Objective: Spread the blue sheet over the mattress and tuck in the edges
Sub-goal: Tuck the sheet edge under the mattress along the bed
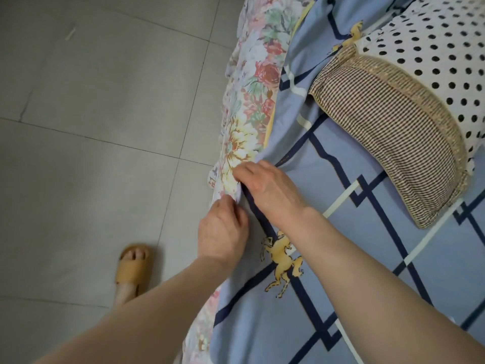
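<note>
Blue sheet (354,271), patterned with dark lines and yellow horses, lies spread across the mattress top, its side edge running along the floral mattress (249,101) border. At that edge both hands work together: the left hand (223,232) is closed, pinching the sheet's hem, while the right hand (273,187) presses flat and open-fingered on the fabric just beside it, probably to hold the sheet taut while the hem is pushed down the side. Farther up the bed, a checked pillow (388,132) rests on the sheet against a polka-dot pillow (433,56). Below, a sandalled foot (132,269) stands on the tiled floor (91,114).
</note>
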`<state>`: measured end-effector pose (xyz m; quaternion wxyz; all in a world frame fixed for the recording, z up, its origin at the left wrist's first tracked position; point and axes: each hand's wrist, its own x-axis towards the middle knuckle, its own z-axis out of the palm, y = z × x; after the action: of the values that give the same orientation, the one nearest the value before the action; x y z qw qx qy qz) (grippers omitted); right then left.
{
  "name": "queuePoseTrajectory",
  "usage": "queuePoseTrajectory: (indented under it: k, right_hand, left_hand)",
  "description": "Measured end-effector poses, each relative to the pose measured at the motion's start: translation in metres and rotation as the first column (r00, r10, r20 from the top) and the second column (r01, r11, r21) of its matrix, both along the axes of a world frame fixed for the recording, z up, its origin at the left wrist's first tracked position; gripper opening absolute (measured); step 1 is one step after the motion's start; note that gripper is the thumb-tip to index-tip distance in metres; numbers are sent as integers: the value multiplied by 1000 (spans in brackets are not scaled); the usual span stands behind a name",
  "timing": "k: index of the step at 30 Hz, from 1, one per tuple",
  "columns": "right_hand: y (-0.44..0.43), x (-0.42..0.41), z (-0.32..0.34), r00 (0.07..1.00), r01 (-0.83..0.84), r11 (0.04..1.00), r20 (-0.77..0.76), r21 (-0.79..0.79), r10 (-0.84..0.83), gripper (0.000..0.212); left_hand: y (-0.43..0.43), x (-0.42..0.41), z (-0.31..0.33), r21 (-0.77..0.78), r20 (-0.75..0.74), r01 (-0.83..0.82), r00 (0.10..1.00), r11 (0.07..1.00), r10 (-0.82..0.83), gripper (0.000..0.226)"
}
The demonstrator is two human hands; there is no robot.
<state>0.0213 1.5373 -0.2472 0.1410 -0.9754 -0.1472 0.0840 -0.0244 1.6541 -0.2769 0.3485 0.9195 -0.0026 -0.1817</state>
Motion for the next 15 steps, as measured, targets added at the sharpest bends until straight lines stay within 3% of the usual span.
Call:
queuePoseTrajectory:
  k: [3, 6, 8, 10, 12, 15]
  right_hand:
    - [17, 8, -16, 997, 51, 999, 50, 9, -51, 26]
    - [37, 0, -36, 1000, -7, 1000, 24, -20, 8, 30]
    - [41, 1, -37, 999, -13, 994, 38, -107, 17, 32]
    - [47, 12, -34, 996, 88, 994, -12, -70, -89, 28]
    - [53, 21, -23, 960, 279, 960, -6, 7, -279, 32]
    - [37, 49, -4, 806, 576, 815, 120, 61, -579, 44]
  left_hand:
    - [30, 14, -11, 18, 59, 130, 990, 991, -130, 17]
    - [51, 5, -31, 149, -109, 264, 962, 953, -249, 18]
    - [52, 10, -39, 152, -192, 359, 925, 921, -328, 20]
    - [54, 33, -39, 167, -145, 439, 896, 883, -419, 20]
    - [51, 60, -35, 264, 28, 543, 822, 797, -569, 34]
    - [24, 136, -16, 376, 163, 628, 679, 681, -716, 48]
